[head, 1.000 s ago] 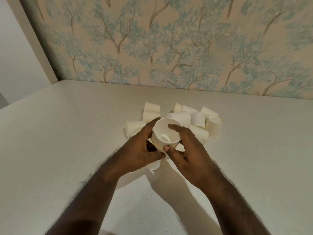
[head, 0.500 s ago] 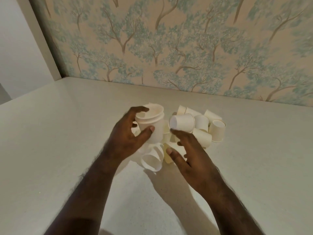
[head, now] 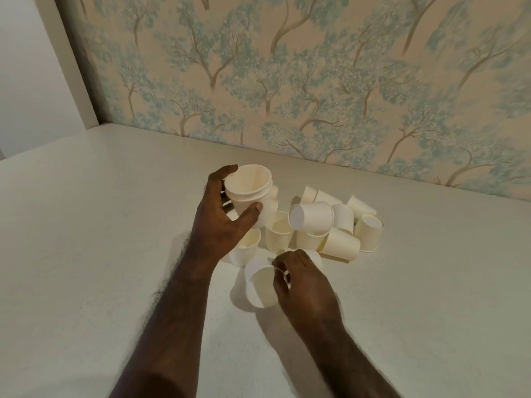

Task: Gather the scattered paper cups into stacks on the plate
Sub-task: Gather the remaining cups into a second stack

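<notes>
Left grip (head: 222, 222) grasping a short nested stack of paper cups (head: 250, 193), thumb across the front wall, fingers curling round the far rim; holding it upright above the left part of the pile, mouth open upward. Showing at least two rims, one seated inside the other; exact count impossible to tell. Nothing lying inside the top cup.

Right grip (head: 304, 282) closing over a single cup (head: 260, 285) lying on its side at the near edge of the pile, fingertips curling on its wall near the rim, open mouth facing the near edge of the counter (head: 86, 254).

Lying between and beyond the two grips, a loose pile of cups (head: 339, 231), roughly a dozen, partly hiding one another: some standing mouth up, some tipped on their sides, one (head: 311, 215) resting on top with its flat base facing the camera. All plain, cream-white, smooth paper, tapered, with rolled rims, and none holding anything visible.

Pile sitting toward the back edge of the counter, near the wall. Plate not clearly showing under the cups. Counter looking pale, matte, faintly speckled. Wallpaper (head: 316, 81) behind bearing teal trees on a peach ground.
</notes>
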Motion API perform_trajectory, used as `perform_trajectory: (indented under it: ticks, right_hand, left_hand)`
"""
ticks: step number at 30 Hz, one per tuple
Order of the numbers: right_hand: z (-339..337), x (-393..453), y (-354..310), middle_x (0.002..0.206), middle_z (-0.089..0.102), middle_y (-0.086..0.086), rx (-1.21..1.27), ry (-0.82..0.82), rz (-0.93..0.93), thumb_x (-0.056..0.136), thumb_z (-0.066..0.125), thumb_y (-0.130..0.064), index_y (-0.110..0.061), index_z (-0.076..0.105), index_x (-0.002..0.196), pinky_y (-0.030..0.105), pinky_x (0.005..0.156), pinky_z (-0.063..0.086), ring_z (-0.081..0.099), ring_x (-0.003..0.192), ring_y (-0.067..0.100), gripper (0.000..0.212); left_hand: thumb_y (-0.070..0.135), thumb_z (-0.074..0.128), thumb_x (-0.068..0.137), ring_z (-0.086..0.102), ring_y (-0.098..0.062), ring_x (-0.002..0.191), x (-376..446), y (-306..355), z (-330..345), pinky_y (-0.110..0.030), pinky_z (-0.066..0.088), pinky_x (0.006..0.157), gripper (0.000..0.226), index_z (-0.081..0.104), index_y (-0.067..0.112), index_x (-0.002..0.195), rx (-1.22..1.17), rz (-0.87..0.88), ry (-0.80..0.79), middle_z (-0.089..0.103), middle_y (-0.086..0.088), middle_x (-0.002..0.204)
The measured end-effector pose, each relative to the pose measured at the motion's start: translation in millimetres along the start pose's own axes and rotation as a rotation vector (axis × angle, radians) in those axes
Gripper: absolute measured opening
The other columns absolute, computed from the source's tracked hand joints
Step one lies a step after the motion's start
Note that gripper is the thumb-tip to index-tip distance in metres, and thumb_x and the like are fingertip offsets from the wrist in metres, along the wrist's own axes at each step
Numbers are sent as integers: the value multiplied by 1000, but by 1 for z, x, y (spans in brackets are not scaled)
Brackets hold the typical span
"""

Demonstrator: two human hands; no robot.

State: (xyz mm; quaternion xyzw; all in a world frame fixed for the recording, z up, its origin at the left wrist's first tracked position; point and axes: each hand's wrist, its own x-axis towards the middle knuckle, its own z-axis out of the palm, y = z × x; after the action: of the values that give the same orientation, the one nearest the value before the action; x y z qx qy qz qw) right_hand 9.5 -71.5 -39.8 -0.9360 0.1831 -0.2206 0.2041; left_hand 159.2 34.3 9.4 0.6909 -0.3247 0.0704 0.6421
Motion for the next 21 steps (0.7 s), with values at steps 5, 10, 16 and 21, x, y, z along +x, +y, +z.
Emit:
perform_trajectory:
  ticks: [5,10,16,21]
  right_hand:
    - [-49,19,11,81,63,-12,402,297,120,89,66,-16,-32,56,95,4,56,41,61,64,-1,19]
    - [-122,53,11,76,58,-7,764,613,107,88,65,-5,-29,58,89,24,51,54,60,58,2,25]
    - [-139,80,-16,78,64,-4,628,471,51,88,65,-11,-21,65,99,30,50,57,68,67,15,15]
    - [-115,92,-21,79,66,-10,232,333,36,85,65,-18,-24,66,95,28,58,56,65,62,11,12]
  left_hand:
    - [23,80,78,56,-13,115,4,-5,-1,-16,52,86,78,35,32,142,-11,-72,40,46,8,137]
    - [25,83,73,57,-6,112,4,-8,5,-16,52,88,66,45,34,127,-2,-44,-71,51,15,119]
    - [24,87,67,55,3,110,-1,-4,23,-11,48,86,71,41,53,114,4,-18,-257,50,9,123]
    - [24,86,68,57,-2,110,-4,-3,29,-19,51,88,71,42,46,119,1,13,-294,47,22,117]
